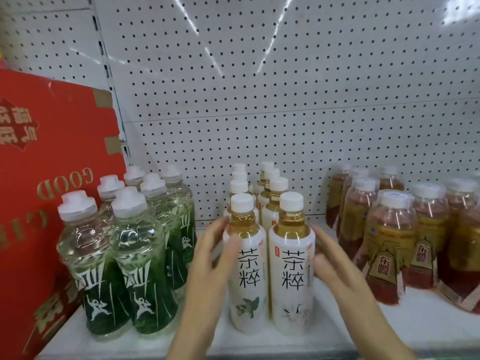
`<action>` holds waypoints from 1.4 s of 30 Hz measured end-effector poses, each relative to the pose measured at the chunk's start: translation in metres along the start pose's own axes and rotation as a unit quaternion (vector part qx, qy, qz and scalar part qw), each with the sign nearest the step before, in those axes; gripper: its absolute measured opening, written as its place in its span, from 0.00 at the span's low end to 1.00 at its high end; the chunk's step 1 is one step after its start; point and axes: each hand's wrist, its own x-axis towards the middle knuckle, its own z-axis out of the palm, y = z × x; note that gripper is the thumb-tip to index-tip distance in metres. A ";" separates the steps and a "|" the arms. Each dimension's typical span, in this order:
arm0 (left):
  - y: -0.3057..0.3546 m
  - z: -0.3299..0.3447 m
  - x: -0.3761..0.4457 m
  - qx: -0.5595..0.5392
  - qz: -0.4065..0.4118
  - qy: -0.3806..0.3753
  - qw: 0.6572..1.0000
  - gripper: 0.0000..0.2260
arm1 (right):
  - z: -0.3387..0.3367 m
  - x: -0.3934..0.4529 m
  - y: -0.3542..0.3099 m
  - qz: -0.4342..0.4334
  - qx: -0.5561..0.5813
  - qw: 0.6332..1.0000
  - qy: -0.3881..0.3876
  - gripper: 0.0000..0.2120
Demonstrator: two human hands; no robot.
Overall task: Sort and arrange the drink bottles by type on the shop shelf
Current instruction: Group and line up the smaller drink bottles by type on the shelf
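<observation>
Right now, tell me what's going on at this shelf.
A person is lining up drinks on a white shelf. The left hand and right hand flank the front two white-label tea bottles, fingers straight against their sides, squaring up two rows that run back to the pegboard. Green-label water bottles stand grouped to the left beside a red box; red-label tea bottles stand to the right. The three kinds sit apart.

— What stands on the white shelf (428, 326)?
— A red carton (39, 178) at the left, green-label bottles (130, 255) just beside it, white tea bottles (270, 255) in two rows mid-shelf, red-and-gold bottles (405, 229) at the right.
</observation>
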 end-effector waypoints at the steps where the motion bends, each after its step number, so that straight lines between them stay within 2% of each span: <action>1: -0.005 0.000 -0.009 0.018 0.000 -0.009 1.000 0.32 | 0.007 -0.018 -0.002 -0.016 -0.022 1.000 -0.008 0.32; 3: -0.016 0.002 -0.014 0.071 -0.001 -0.007 0.997 0.35 | 0.021 -0.045 -0.006 -0.057 -0.077 0.995 -0.008 0.36; 7: -0.021 0.002 -0.014 0.100 0.013 0.005 0.995 0.33 | 0.029 -0.046 -0.003 -0.076 -0.106 0.991 -0.001 0.40; 18: -0.024 -0.012 -0.014 0.104 0.015 -0.024 0.994 0.42 | 0.036 -0.055 -0.011 -0.104 -0.096 0.990 -0.010 0.33; 20: -0.021 -0.012 -0.014 0.092 0.015 -0.027 0.995 0.47 | 0.034 -0.051 -0.011 -0.109 -0.086 0.990 0.011 0.27; 23: -0.013 -0.012 -0.005 0.039 -0.019 -0.054 0.998 0.59 | 0.030 -0.033 -0.018 -0.082 -0.063 0.993 0.050 0.33; 25: -0.012 -0.008 0.001 -0.003 -0.044 -0.081 0.996 0.56 | 0.034 -0.020 -0.022 -0.050 -0.027 0.998 0.027 0.34; 28: -0.016 -0.001 0.000 -0.006 -0.039 -0.095 0.995 0.42 | 0.046 -0.011 -0.020 -0.042 0.041 0.998 -0.023 0.29; 34: -0.026 -0.001 0.003 -0.020 -0.059 -0.052 0.997 0.44 | 0.048 -0.020 -0.020 -0.026 -0.005 1.000 -0.001 0.30; 36: -0.023 0.003 -0.004 -0.026 -0.014 -0.005 1.000 0.45 | 0.040 -0.030 -0.019 -0.050 -0.073 0.995 0.043 0.30; 38: -0.020 0.007 -0.018 -0.018 0.099 0.101 0.990 0.44 | 0.021 -0.045 -0.015 -0.117 -0.145 0.975 0.122 0.29; 40: -0.016 0.014 -0.036 0.006 0.242 0.192 0.951 0.36 | -0.007 -0.060 -0.011 -0.208 -0.225 0.928 0.211 0.27; 42: -0.008 0.037 -0.054 0.054 0.330 0.203 0.920 0.32 | -0.045 -0.067 -0.009 -0.286 -0.288 0.862 0.305 0.23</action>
